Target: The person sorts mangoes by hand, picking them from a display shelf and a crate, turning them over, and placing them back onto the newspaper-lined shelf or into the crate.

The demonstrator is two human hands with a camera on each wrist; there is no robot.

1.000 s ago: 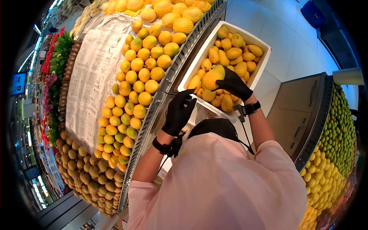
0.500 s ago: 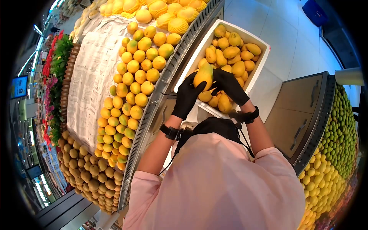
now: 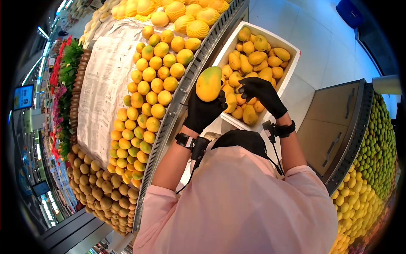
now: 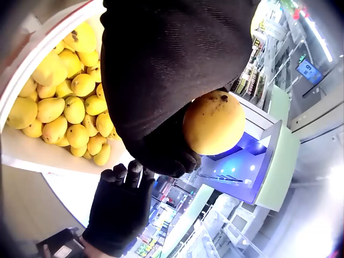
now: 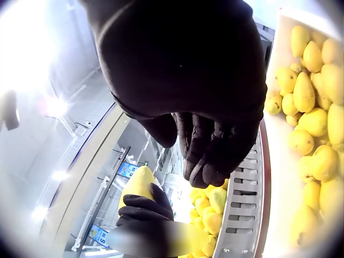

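Observation:
A large yellow mango (image 3: 209, 84) with a greenish top is gripped by my black-gloved left hand (image 3: 202, 111), beside the near left corner of a white foam box (image 3: 291, 74). In the left wrist view, the fingers curl round the mango (image 4: 215, 123), whose stem end shows. My gloved right hand (image 3: 263, 94) hovers over the box with loosely bent fingers and holds nothing. Seen from its own wrist, that right hand (image 5: 188, 70) has its fingertips apart from any fruit. Several yellow mangoes (image 3: 257, 58) lie piled inside the box.
At left, a slatted rail (image 3: 169, 116) borders the display, where rows of mangoes (image 3: 157, 84) lie beside bare paper lining (image 3: 99, 84). Brown round fruit (image 3: 99, 190) fills its near end. A cabinet (image 3: 327, 122) and another fruit display (image 3: 372, 144) stand at right.
The mango has passed from my right hand to my left hand and moved left, out from over the box. My right hand has let go and stays above the box.

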